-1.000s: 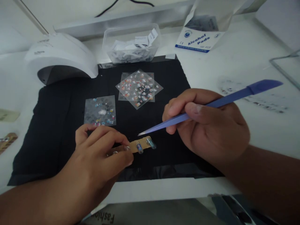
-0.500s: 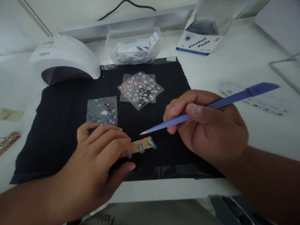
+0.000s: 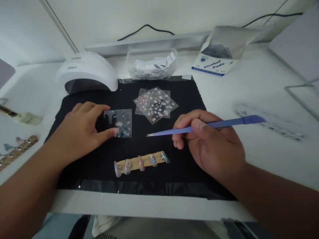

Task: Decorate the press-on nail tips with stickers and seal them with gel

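Note:
In my right hand (image 3: 209, 142) a pair of blue tweezers (image 3: 174, 130) is pinched, its metal tips pointing left over the black mat. My left hand (image 3: 84, 129) is at a clear nail sticker sheet (image 3: 126, 121) with small colourful designs. Its thumb lies over the sheet's lower part and its index finger reaches the upper left corner, thumb and finger spread wide. In front of both hands lies a tan strip (image 3: 134, 163) bearing several decorated false nails (image 3: 141, 163), with neither hand touching it.
Overlapping sticker sheets (image 3: 156, 104) lie mid-mat. Behind are a white nail lamp (image 3: 87, 71), a clear tub of white packets (image 3: 152, 66) and an alcohol pads box (image 3: 214, 64). At left are a bottle (image 3: 28, 118) and another nail strip (image 3: 20, 151).
My left hand has left the nail strip and moved up to the sticker sheet, uncovering the whole strip. The tweezers have turned flatter. The camera view has shifted.

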Action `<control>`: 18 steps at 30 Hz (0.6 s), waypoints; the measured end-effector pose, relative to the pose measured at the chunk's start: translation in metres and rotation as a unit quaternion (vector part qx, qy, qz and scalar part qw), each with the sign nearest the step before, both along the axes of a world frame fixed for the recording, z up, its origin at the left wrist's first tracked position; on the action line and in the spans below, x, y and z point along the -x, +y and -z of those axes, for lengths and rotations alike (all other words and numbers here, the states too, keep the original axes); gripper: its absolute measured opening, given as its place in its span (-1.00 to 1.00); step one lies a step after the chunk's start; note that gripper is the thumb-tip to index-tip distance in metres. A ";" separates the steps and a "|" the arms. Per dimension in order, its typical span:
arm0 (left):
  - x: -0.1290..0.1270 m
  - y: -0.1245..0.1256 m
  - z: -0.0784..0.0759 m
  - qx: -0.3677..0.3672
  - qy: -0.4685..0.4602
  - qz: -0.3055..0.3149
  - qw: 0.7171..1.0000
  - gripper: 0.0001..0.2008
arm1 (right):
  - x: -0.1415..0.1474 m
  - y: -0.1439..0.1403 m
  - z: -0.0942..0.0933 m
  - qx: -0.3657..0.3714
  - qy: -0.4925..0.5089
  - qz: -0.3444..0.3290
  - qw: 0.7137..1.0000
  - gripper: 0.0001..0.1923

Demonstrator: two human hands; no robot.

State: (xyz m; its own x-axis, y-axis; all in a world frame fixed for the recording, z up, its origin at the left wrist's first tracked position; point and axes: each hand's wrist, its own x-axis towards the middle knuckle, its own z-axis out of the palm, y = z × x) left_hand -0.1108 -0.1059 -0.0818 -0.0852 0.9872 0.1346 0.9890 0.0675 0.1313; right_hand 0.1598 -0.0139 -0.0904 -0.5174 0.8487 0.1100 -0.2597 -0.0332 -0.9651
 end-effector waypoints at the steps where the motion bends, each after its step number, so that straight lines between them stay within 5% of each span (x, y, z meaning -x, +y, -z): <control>1: -0.001 0.001 0.003 0.012 0.010 -0.012 1.000 -0.36 | 0.001 0.000 0.001 0.000 0.000 0.004 1.000 -0.78; 6: -0.011 0.005 0.009 0.077 0.066 -0.051 0.993 -0.19 | 0.002 0.000 0.003 -0.016 0.002 0.016 1.000 -0.79; 18: -0.016 0.009 0.006 0.053 -0.046 -0.019 0.997 -0.56 | 0.000 0.001 0.003 -0.013 -0.006 0.027 1.000 -0.81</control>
